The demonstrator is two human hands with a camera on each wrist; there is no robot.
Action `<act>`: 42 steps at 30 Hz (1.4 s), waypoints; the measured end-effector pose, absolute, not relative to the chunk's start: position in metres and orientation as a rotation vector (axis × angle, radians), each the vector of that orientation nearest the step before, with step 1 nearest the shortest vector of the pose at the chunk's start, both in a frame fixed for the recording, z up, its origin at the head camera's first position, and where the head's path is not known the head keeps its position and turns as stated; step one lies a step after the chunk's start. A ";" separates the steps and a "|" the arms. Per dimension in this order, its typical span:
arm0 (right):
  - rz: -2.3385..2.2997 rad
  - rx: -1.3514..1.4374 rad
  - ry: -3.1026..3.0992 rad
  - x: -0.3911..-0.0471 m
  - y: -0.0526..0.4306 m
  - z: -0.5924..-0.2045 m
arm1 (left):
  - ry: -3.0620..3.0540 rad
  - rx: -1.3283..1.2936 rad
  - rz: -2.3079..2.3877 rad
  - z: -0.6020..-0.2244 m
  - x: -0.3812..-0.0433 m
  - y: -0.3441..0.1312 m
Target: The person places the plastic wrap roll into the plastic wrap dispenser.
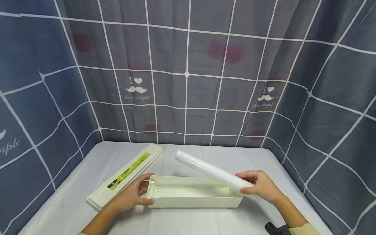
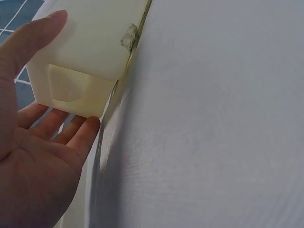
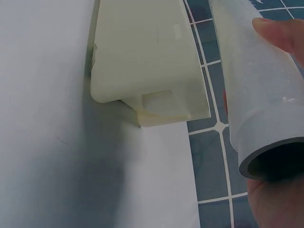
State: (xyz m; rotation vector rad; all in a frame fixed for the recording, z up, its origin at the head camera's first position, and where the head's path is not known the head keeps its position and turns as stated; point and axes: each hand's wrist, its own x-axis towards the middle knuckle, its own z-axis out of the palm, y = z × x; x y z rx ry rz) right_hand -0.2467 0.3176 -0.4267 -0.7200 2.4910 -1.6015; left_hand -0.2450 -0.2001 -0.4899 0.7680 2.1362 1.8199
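Note:
A long cream plastic box (image 1: 195, 203), its top uncovered, stands on the white table. My left hand (image 1: 138, 192) grips the box's left end, thumb on the front and fingers round the back. In the left wrist view the fingertips reach the edge of the box's end wall (image 2: 80, 90). My right hand (image 1: 261, 186) holds a white roll of plastic wrap (image 1: 205, 168) near its right end. The roll slants above the box, its far end up and to the left. The right wrist view shows the roll's hollow core (image 3: 280, 161), beside the box (image 3: 147, 57).
A long cream lid (image 1: 133, 169) with a yellow-green label lies diagonally at the left, behind my left forearm. Grey-blue curtains (image 1: 202, 91) with white grid lines enclose the table (image 1: 205, 222) at the back and both sides. A black strap (image 1: 277, 228) shows near my right wrist.

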 end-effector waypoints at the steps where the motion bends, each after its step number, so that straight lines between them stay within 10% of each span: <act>1: -1.595 -0.719 2.485 -0.248 0.317 -0.426 | 2.135 0.769 1.820 -0.490 -0.245 -0.200; 42: -1.475 -0.976 2.218 -0.281 0.283 -0.422 | 2.108 0.804 1.831 -0.488 -0.244 -0.200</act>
